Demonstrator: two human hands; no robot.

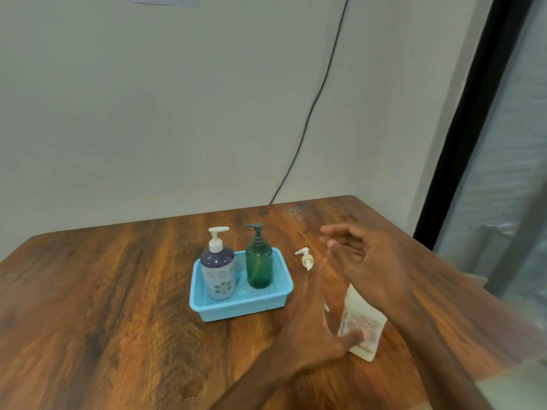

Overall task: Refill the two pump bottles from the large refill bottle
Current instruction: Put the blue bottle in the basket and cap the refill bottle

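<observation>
Both hands were over at the refill bottle (362,322), front-right on the worktop (118,291), so that's where the action was. The bottle's long axis ran more or less upright, top leaning a bit toward far-left, base on the wood afaict. The left hand (310,324) was the one touching it: thumb (353,335) laid across the label, the rest stretched straight up along the bottle's left side. Pretty blurry tbh, so I couldn't tell if that was a proper grip or just steadying. The right hand (373,261) hung above the top end w/ its fingers (337,232) spread wide and holding nothing; it hid the neck, so no idea if the neck was capped or bare. A loose white pump head (306,258) lay on its side just left of those fingers, between the hands and the tray (236,309). In the tray stood the blue pump bottle (217,270) and the green pump bottle (259,264), side by side, both upright w/ pumps on, so imo no refilling had started. Key bit: the tray lay left of the refill bottle, green one nearest, and the left hand sat between them, so prob it was the closer one for getting those pumps off.
</observation>
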